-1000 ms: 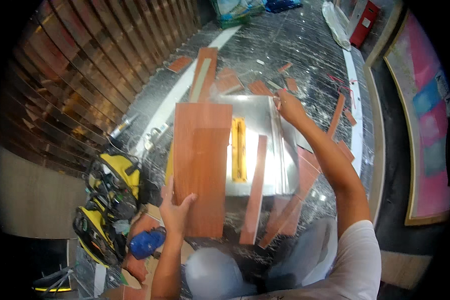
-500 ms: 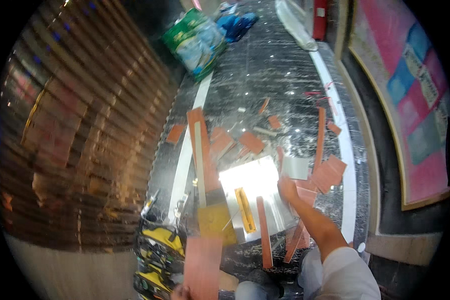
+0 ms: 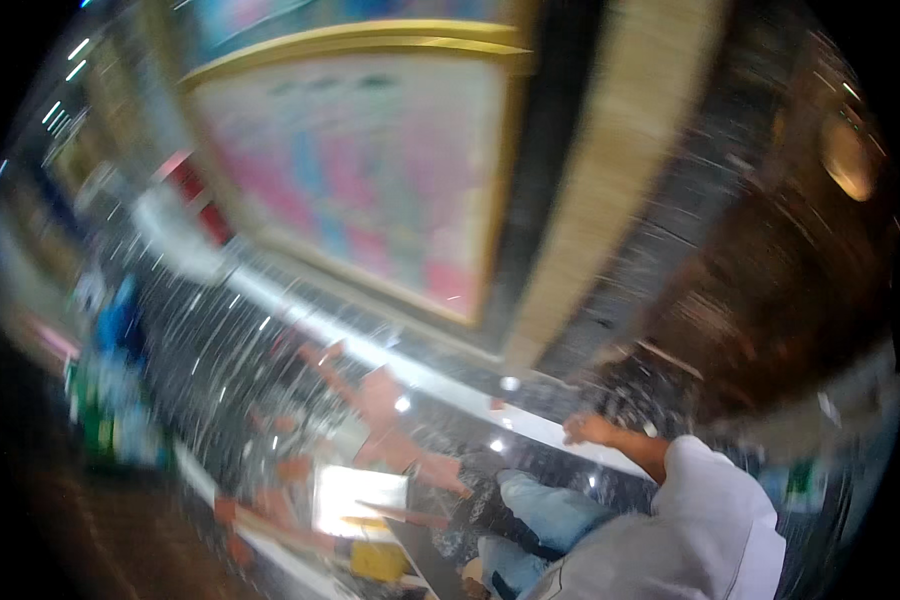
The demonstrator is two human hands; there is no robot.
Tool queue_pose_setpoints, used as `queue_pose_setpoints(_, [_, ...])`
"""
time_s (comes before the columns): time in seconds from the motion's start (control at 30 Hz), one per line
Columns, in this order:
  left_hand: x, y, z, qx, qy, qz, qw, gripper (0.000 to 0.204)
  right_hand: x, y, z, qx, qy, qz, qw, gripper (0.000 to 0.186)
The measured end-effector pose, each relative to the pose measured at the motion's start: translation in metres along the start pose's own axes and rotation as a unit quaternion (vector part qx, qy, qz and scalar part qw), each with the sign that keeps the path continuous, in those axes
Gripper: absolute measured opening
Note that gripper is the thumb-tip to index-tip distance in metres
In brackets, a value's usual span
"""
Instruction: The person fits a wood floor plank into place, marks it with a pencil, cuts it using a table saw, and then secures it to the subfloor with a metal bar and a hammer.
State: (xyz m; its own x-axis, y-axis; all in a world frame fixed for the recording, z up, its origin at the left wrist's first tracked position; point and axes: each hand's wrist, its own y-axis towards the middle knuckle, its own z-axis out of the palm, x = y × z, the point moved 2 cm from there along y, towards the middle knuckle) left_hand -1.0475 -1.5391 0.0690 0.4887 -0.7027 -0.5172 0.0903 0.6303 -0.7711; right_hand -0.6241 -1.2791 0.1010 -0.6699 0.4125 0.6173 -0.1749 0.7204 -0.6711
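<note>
The picture is smeared by motion. At the lower edge my left hand (image 3: pixel 475 588) shows only in part, closed at the end of a flat board (image 3: pixel 425 558) whose dark grey face and pale edge slant up from it. My right hand (image 3: pixel 590 430) is out to the right above the white floor stripe, apart from the boards; its fingers are too blurred to read. In front of my knees lies a shiny square sheet (image 3: pixel 335 497) with a thin reddish strip (image 3: pixel 405 515) across it. A yellow piece (image 3: pixel 378 562) lies beside the sheet.
Reddish board offcuts (image 3: pixel 380 400) are scattered on the dark glossy floor. A gold-framed colourful panel (image 3: pixel 360 180) stands along the wall, beside a beige pillar (image 3: pixel 615 150). At the left are a green bag (image 3: pixel 115 420) and a red box (image 3: pixel 195 195).
My view has swung right, toward the framed panel and pillar. My right hand has left the shiny sheet and moved out to the right. The board at my left hand now shows a grey face.
</note>
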Motion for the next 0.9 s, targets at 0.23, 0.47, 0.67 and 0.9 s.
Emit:
queue_pose_setpoints(0.23, [-0.002, -0.040, 0.103, 0.218, 0.183, -0.159, 0.945, 0.052, -0.117, -0.266, -0.151, -0.359, -0.011, 0.029, 0.933, 0.050])
queue_pose_setpoints(0.47, [0.031, -0.028, 0.203, 0.255, 0.239, -0.264, 0.899, 0.051, -0.213, -0.385, -0.306, -0.614, 0.092, -0.040, 0.783, 0.027])
queue_pose_setpoints(0.67, [0.075, 0.038, 0.347, 0.255, 0.201, -0.303, 0.896, 0.051, -0.170, -0.372, -0.521, -0.687, -0.008, -0.172, 0.706, 0.034])
queue_pose_setpoints(0.9, [0.129, 0.070, 0.499, 0.286, 0.121, -0.336, 0.889, 0.050, -0.065, -0.345, -0.781, -0.695, -0.185, -0.123, 0.684, 0.019])
